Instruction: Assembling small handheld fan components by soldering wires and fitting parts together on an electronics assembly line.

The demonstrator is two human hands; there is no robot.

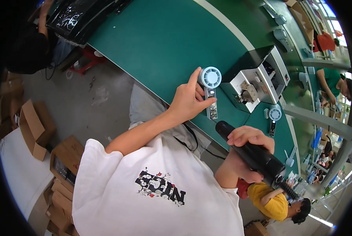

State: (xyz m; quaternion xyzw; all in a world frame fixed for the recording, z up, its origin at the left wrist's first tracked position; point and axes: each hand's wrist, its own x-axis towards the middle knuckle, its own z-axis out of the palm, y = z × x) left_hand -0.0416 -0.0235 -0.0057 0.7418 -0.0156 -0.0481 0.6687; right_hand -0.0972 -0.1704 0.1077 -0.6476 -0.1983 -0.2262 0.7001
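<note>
My left hand (189, 98) is closed around a small light-blue handheld fan (211, 77) at the table's near edge. Its round head points away from me. The handle is open along its face and shows a circuit board and inner parts (211, 110). In my right hand (246, 147) is a black electric screwdriver (258, 157), gripped round its body. It is held tilted in front of my body, to the right of the fan and apart from it. My fingers cover part of the screwdriver.
A black and silver machine (258, 80), like a screw feeder, stands beyond the fan on the green table (156, 43). Another open fan (275, 114) lies right of it. More fans lie on a green belt (283, 38). Co-workers sit around; cardboard boxes (36, 129) stand at left.
</note>
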